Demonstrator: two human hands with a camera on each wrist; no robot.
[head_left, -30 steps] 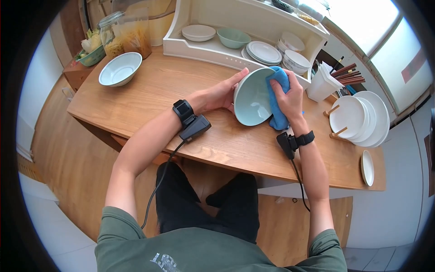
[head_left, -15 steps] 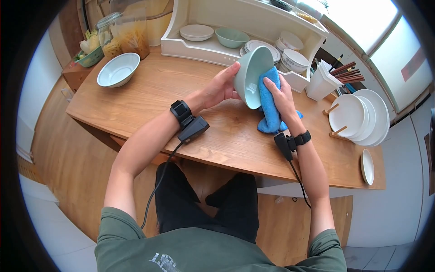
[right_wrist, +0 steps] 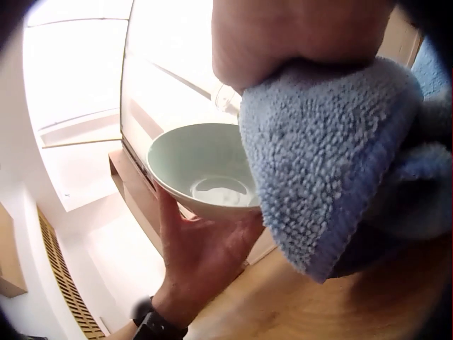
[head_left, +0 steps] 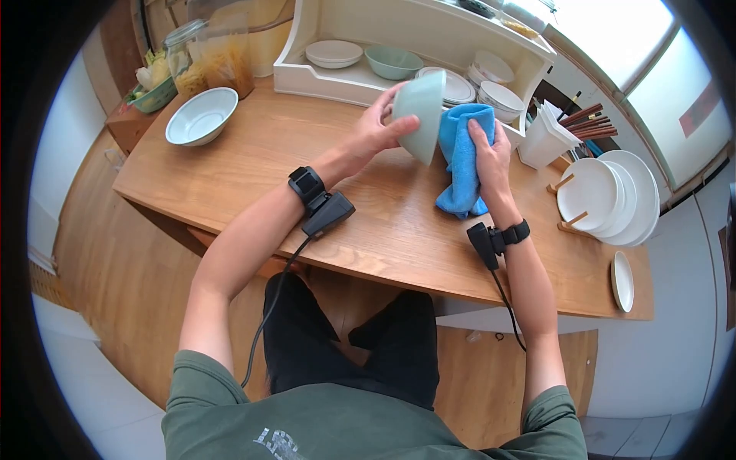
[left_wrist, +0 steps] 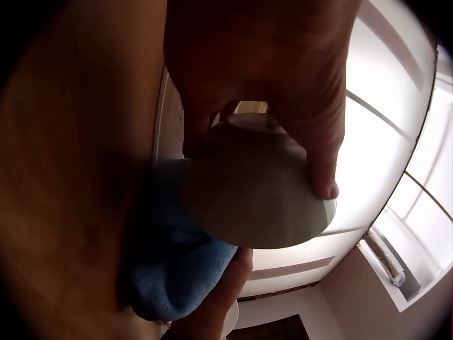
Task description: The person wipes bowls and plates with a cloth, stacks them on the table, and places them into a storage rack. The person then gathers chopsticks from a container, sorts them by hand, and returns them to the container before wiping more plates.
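A pale green bowl [head_left: 418, 126] is tipped on its side above the table, its hollow facing right. My left hand [head_left: 377, 132] grips it from the outside near the base; in the left wrist view the thumb and fingers spread over the bowl's outer wall [left_wrist: 262, 191]. My right hand [head_left: 492, 157] holds a blue cloth [head_left: 460, 165] that hangs down in folds just right of the bowl. In the right wrist view the fuzzy cloth [right_wrist: 318, 156] covers part of the bowl's rim, and the bowl's inside [right_wrist: 202, 159] shows smooth and shiny.
On the wooden table [head_left: 307, 222] stand a pale bowl [head_left: 202, 116] at left, a white shelf [head_left: 322, 88] with plates and bowls behind, a chopstick holder [head_left: 546, 138], a rack of white plates [head_left: 590, 199] and a small oval dish [head_left: 622, 282] at right.
The bowl has been lifted and turned until its outside faces left and toward me. The cloth, earlier pressed against the bowl's inside and rim, now hangs beside it in my right hand.
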